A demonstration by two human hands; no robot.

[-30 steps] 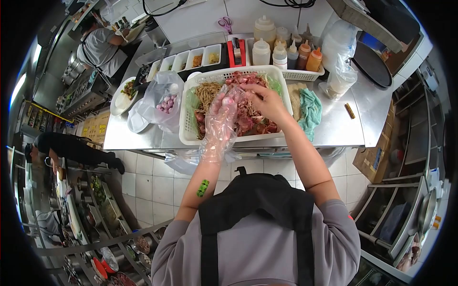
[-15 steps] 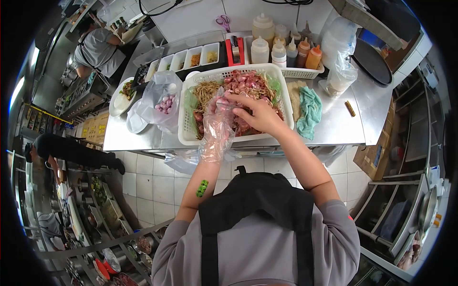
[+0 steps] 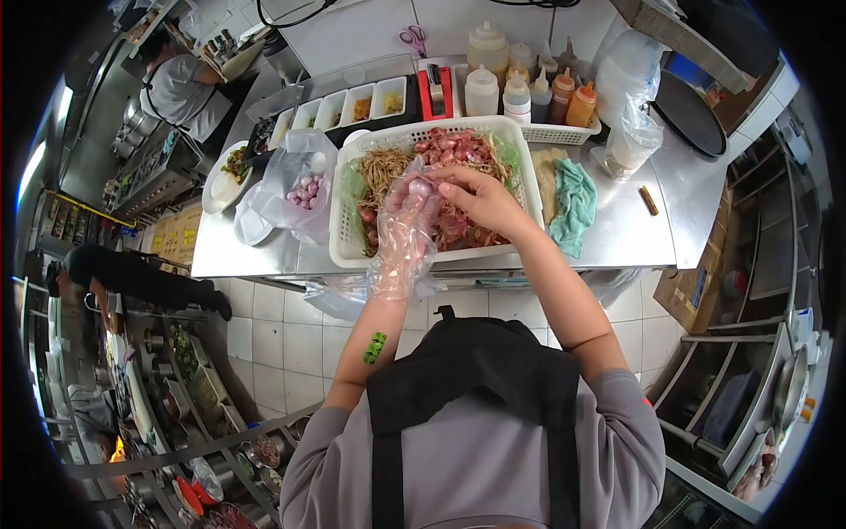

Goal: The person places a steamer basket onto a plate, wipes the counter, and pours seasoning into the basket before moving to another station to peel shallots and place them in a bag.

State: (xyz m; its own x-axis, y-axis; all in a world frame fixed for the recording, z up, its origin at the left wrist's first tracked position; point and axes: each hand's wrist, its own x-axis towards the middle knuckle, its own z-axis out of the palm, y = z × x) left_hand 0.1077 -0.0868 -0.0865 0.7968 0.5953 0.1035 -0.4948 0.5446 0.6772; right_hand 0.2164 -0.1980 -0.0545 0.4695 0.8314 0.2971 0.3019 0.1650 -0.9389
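My left hand (image 3: 407, 212), in a clear plastic glove, holds a pale pink shallot (image 3: 421, 188) over a white plastic basket (image 3: 344, 242). My right hand (image 3: 476, 198) is bare, its thumb and index finger bent in a pinch at the right side of the same shallot. Below both hands the basket holds loose shallot skins (image 3: 454, 145), dry brown root strands (image 3: 382, 172) and several unpeeled shallots, on a green net. To the left, a white plastic bag (image 3: 282, 189) contains several peeled shallots (image 3: 307, 191).
Squeeze bottles (image 3: 481, 93) stand behind the basket, beside a topping tray (image 3: 361, 108). A teal cloth (image 3: 573, 203) lies on the steel table (image 3: 617, 229) at right. A plate of food (image 3: 225, 181) is at far left. Two co-workers (image 3: 185, 88) (image 3: 145, 282) are to the left.
My right hand's fingers have bent and drawn slightly toward the shallot, which now shows more clearly in my left hand. A flame has appeared at lower left.
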